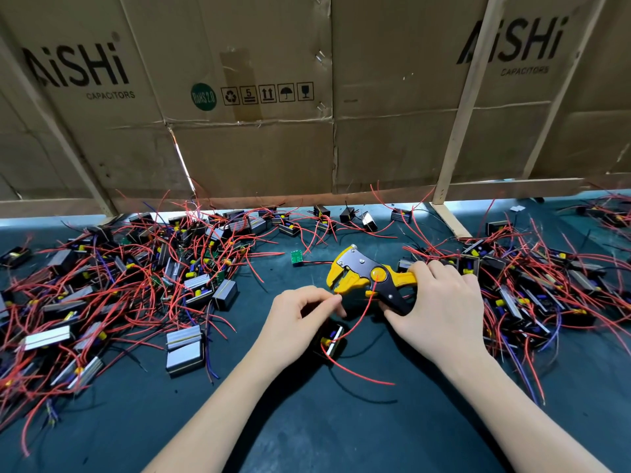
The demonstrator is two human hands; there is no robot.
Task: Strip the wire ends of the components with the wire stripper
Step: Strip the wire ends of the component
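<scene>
Right hand (440, 303) grips the stripper (367, 276) handles, left hand (300, 322) pinches a red wire (358, 319) just beside its jaws — the component (331, 341) lies on the bench (307, 431) below the stripper.

Yellow-and-black wire stripper (367, 278), red wires (358, 319), dark teal mat (307, 421), brown cardboard (256, 148).

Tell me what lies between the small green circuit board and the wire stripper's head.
In the head view, only bare dark mat and a thin dark wire trailing from the green circuit board toward the wire stripper.
</scene>
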